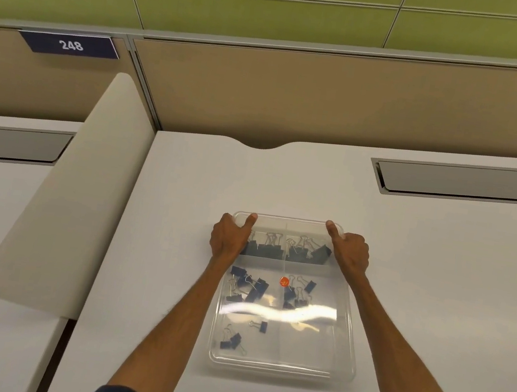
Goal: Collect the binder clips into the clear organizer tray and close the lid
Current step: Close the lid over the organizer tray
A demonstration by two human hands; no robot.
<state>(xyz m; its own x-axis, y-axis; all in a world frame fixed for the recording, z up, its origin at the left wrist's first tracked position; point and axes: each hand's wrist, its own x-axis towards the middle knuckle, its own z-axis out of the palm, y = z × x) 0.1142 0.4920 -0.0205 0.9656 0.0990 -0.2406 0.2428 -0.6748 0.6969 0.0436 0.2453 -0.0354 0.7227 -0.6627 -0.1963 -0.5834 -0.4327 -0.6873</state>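
A clear organizer tray (348, 350) lies on the white desk in front of me, with its clear lid (290, 224) over it. Dark blue binder clips (252, 287) lie in several of its compartments, seen through the plastic. A small orange sticker (284, 281) shows near the tray's middle. My left hand (229, 236) grips the far left corner, thumb on top of the lid. My right hand (351, 251) grips the far right corner the same way. The fingers of both hands are hidden over the tray's sides.
The white desk (181, 211) extends all round the tray. A rounded white divider panel (80, 189) stands to the left. A grey cable hatch (460, 180) is set in the desk at the far right. A tan partition wall (331, 106) rises behind.
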